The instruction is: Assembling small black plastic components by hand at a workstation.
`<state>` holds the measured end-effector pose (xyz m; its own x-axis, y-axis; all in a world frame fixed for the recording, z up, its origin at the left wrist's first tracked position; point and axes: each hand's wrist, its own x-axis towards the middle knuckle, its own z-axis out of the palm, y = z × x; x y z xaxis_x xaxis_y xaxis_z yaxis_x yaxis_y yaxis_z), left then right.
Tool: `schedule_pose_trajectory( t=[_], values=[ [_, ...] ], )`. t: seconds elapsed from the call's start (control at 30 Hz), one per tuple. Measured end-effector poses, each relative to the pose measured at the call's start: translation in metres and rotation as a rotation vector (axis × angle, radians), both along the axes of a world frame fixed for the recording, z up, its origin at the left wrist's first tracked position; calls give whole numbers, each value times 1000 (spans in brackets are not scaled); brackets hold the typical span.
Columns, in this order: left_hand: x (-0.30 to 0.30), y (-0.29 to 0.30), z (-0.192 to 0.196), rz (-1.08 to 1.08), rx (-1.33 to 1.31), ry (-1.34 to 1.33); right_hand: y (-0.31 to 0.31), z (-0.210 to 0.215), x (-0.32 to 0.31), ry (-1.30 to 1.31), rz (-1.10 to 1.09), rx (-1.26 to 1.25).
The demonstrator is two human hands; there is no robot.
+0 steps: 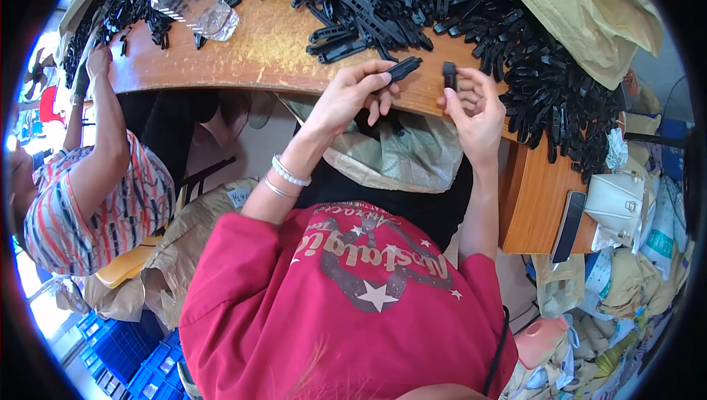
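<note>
Left hand [355, 97]: grasping an elongated black plastic part [405, 69] between thumb and fingers; other fingers loosely curled beneath. Part lies above the near edge of the worn brown wooden table [258, 50], its free end directed toward the right hand.
Right hand [477, 109]: grasping a small narrow black plastic piece [450, 76] in a thumb-and-finger pinch, piece roughly upright, blocky end uppermost. The two held items are near each other but apart; no contact between the hands.
Just beyond the left hand: a heap of long slotted black plastic strips [372, 21]. Beyond and beside the right hand: a large spread of small black plastic pieces [541, 102], reaching the table's right side.
Below the hands, at the table edge: an open pale woven sack [394, 157]; contents cannot be made out.
Far side of table: clear plastic bottle with white cap [195, 6], tilted in view. Tan paper sack [589, 21] at upper right.
Lower right: dark flat phone [568, 227] beside a white handbag [617, 205].
Left: co-worker in a striped top [110, 205], arms reaching to the table
</note>
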<state>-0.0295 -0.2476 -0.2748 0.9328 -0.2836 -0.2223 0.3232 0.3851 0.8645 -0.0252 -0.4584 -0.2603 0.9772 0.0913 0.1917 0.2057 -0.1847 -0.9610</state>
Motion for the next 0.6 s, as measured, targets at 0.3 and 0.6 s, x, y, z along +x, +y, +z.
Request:
schedule_pose_trajectory(
  t=[0.3, 0.6],
  values=[
    [1, -8, 24, -199, 278, -77, 16, 17, -13, -88, 134, 29],
    [-13, -18, 28, 36, 619, -599, 16, 10, -14, -23, 71, 129]
  ],
)
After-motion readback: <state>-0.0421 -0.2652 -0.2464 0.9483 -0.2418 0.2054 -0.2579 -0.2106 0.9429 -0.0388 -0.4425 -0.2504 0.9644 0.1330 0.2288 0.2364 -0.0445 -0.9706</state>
